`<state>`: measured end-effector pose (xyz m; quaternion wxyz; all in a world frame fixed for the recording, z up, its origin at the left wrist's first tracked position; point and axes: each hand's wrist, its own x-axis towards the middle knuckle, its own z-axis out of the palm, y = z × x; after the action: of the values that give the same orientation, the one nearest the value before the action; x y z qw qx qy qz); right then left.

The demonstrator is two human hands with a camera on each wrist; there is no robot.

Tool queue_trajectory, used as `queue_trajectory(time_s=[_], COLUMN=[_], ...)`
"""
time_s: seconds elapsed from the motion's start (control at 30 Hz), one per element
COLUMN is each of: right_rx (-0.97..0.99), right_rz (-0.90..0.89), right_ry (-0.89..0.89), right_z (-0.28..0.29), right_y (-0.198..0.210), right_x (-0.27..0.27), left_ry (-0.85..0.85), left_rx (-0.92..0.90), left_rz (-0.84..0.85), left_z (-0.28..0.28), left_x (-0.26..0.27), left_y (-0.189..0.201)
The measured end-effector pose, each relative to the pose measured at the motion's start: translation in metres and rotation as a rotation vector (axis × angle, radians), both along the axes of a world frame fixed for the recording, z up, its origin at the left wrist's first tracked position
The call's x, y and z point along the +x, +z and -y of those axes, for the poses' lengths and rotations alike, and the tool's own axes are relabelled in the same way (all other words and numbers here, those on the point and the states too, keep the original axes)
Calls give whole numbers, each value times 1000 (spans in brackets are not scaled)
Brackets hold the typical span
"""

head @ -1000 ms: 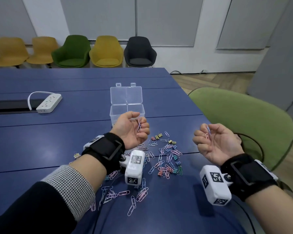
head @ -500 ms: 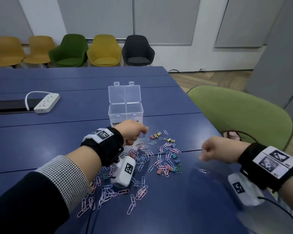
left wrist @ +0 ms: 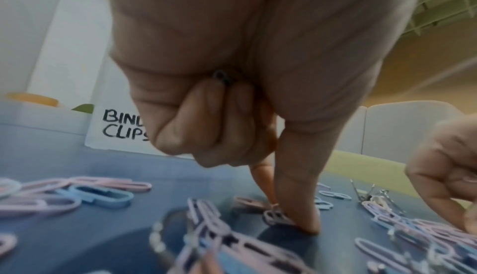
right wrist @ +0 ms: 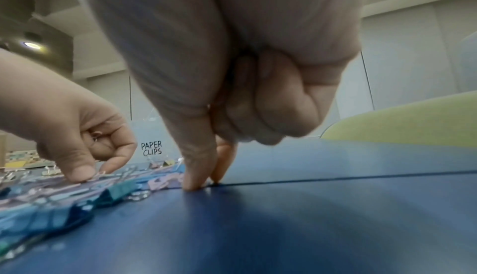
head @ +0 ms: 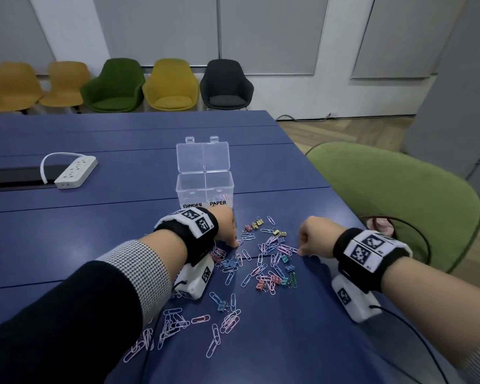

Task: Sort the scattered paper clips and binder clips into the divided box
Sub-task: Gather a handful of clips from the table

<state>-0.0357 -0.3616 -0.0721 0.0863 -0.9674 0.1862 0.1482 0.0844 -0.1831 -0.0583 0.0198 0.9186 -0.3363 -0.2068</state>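
Pink and blue paper clips [head: 263, 268] and small coloured binder clips [head: 279, 233] lie scattered on the blue table [head: 94, 225]. Behind them stands the clear divided box [head: 205, 187], lid open, labelled BINDER and PAPER; a few paper clips lie in the PAPER half. My left hand [head: 234, 243] is down at the pile's left edge. Its thumb and forefinger pinch a pink paper clip [left wrist: 276, 216], and its curled fingers hold a dark clip [left wrist: 222, 77] in the palm. My right hand [head: 299, 252] pinches at the end of a pink paper clip [right wrist: 165, 182] on the pile's right edge, other fingers curled.
A white power strip [head: 75, 171] lies far left beside a dark cable slot. A green chair [head: 394, 206] stands close at the table's right edge, and a row of chairs lines the far wall. More paper clips [head: 175, 322] lie near the front, under my left forearm.
Both hands have turned palm-down and dropped from the air onto the clip pile. The right hand has moved left to the pile's edge.
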Motion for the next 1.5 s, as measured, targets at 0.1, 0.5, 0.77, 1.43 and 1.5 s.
queue_trajectory(time_s=[0.1, 0.5, 0.77, 1.43, 1.5], right_rx=[3, -64, -75, 1838, 1586], right_rz=[25, -78, -151, 348, 331], right_ry=[-1, 139, 192, -498, -517], right_z=[-8, -33, -42, -10, -13], right_y=[-2, 3, 3, 15, 11], right_x=[14, 26, 21, -12, -7], left_ry=[-29, -163, -256, 584, 606], left_rx=[45, 305, 367, -1101, -1105], left_rz=[15, 198, 194, -1484, -1479], left_z=[4, 14, 12, -20, -16], left_x=[1, -17, -30, -10, -13], left_y=[0, 6, 4, 17, 15])
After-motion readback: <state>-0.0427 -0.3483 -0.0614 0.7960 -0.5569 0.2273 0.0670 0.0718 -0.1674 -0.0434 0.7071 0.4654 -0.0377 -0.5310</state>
